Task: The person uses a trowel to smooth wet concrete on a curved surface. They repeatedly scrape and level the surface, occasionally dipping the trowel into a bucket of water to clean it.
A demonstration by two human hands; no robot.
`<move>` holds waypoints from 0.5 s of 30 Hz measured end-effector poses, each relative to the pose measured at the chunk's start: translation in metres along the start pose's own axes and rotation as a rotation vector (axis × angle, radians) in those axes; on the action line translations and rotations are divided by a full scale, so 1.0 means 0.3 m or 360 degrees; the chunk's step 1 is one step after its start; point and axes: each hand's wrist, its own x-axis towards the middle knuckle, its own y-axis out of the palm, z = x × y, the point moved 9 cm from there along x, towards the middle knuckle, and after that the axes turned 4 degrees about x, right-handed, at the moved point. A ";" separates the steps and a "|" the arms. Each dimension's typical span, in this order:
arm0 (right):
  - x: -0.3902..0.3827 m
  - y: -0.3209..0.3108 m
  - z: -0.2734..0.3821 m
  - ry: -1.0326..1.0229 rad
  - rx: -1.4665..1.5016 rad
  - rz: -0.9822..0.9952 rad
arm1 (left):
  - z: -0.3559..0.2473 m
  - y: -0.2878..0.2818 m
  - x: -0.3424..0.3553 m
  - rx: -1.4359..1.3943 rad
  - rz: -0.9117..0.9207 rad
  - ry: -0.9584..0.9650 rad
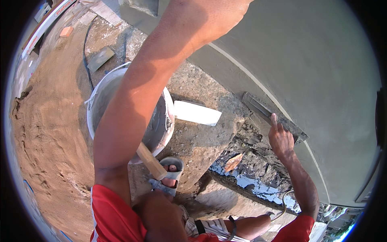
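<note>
My right hand (281, 139) grips a long flat plastering trowel (296, 130), its index finger stretched along the tool. The trowel lies against smooth wet grey mortar (318, 68), across a pale curved strip (258, 82) that runs over the surface. My left arm reaches up across the view, and my left hand (221, 18) is at the top edge over the mortar. The picture's edge cuts off its fingers, so its grip is hidden. Below the left forearm stands a white bucket (90, 115) with grey mortar inside; a wooden handle (152, 162) sticks out at its near side.
A white block (197, 113) lies right of the bucket. Sandy ground (52, 133) spreads at the left, with a grey board piece (100, 59) and a dark cable (86, 60). My sandalled foot (171, 175) stands near the bucket. A water-filled trench (254, 185) holds a dry leaf (234, 162).
</note>
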 end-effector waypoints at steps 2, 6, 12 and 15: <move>-0.022 -0.069 0.013 -0.0006 0.0095 -0.0047 | 0.022 0.001 0.010 -0.0242 0.0145 -0.0127; 0.204 -0.263 0.208 -0.0206 0.0225 -0.0343 | -0.005 0.028 0.018 -0.0319 0.0028 0.0077; 0.488 -0.288 0.308 -0.0156 0.0099 -0.0102 | 0.009 -0.005 0.021 -0.0133 -0.0097 0.0211; 0.369 -0.212 0.225 -0.0193 -0.0173 0.0185 | 0.082 -0.056 0.000 -0.0480 0.0030 -0.0019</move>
